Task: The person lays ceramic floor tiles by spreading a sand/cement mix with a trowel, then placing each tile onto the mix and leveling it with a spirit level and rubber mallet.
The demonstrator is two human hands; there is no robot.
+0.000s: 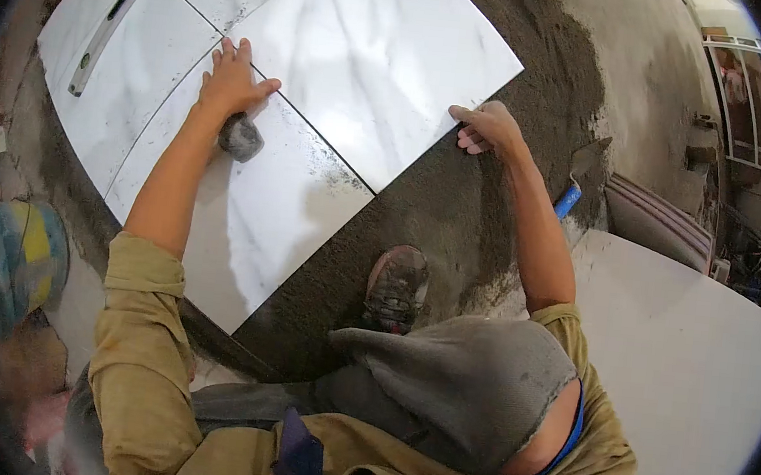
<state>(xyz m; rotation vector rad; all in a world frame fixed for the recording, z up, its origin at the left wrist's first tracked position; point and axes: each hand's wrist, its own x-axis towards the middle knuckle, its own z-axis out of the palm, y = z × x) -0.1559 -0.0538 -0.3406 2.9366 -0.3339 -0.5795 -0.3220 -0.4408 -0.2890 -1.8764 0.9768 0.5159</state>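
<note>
My left hand (233, 81) lies with fingers spread at the joint where several white marbled tiles meet. Beside its wrist sits a dark grey, rounded block (241, 138) on the near tile (254, 216); my forearm may hide part of it. My right hand (487, 127) grips the free edge of the large upper tile (370, 62), thumb on top and fingers curled below the edge. A dark gap runs between this tile and the near one. Grey mortar bed (441, 184) borders the tiles' free edges.
A spirit level (112, 33) lies across the far-left tiles. At right are a blue-handled trowel (569, 196), stacked tiles (661, 223) and a large pale panel (671, 357). A bucket (16, 262) stands at left. My shoe (397, 285) rests on the mortar.
</note>
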